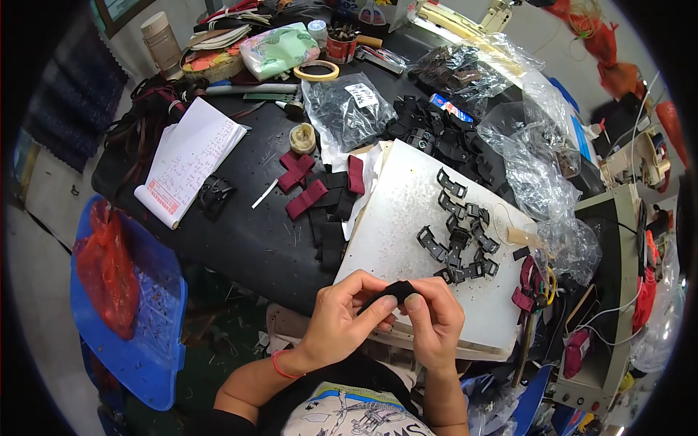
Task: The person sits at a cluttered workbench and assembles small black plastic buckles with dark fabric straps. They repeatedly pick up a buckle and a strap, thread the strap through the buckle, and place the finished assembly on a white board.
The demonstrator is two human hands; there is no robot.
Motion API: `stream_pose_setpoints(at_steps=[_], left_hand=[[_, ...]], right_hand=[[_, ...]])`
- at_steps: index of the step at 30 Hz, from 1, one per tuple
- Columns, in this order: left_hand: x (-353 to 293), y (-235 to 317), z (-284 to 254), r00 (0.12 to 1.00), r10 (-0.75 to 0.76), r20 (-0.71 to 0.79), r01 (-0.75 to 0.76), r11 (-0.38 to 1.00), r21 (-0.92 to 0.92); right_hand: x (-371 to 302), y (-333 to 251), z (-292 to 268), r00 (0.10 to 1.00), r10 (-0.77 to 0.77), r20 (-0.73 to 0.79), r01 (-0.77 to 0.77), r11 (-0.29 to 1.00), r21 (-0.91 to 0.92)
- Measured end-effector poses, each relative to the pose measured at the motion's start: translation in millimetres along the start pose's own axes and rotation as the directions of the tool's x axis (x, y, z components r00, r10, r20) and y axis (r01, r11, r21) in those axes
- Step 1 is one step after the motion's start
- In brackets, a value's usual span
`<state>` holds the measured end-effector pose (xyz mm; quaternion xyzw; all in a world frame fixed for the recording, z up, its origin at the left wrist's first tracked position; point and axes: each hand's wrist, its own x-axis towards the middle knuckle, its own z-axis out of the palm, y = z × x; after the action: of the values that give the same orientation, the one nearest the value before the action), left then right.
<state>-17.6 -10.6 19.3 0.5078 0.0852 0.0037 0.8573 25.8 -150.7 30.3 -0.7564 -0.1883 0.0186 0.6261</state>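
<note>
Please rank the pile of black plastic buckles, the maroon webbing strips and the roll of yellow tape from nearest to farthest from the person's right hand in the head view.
From the right hand:
1. Black plastic buckles, just above it on the white board.
2. Maroon webbing strips, up and left on the dark table.
3. Roll of yellow tape, far back on the table.

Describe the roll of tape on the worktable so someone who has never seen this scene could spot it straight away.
Start at the black worktable and look to its far edge, past the open lined notebook. The roll of tape lies flat there, between a green-patterned soft packet and a clear bag of black parts. It is the only flat yellowish ring with an open centre.
</note>
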Motion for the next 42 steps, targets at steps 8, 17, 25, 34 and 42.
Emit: stream_pose_setpoints(at_steps=[8, 17, 25, 34, 42], left_hand=[[1, -19, 3, 0.982, 0.121, -0.147, -0.091, 0.976, 0.200], [1, -1, -6, 0.999, -0.010, -0.034, 0.017, 0.980, 0.197], [-4, 8, -17, 0.972, -0.140, 0.188, 0.146, 0.989, -0.016], [-1, 1, -21, 0.990, -0.129, 0.065, 0.126, 0.991, 0.051], [-2, -2, -27, 0.972, -0.205, 0.115, 0.198, 0.978, 0.063]], right_hand=[[0, 18, 23, 0.991, 0.053, -0.123, -0.046, 0.997, 0.054], [8, 17, 17, 0.996, -0.028, -0.091, -0.003, 0.948, -0.319], [15, 9, 6, 0.988, 0.139, -0.065, -0.150, 0.962, -0.229], [5, 4, 19, 0.990, -0.113, -0.082, 0.074, 0.924, -0.376], [12, 4, 14, 0.991, -0.131, 0.014, 0.126, 0.918, -0.375]])
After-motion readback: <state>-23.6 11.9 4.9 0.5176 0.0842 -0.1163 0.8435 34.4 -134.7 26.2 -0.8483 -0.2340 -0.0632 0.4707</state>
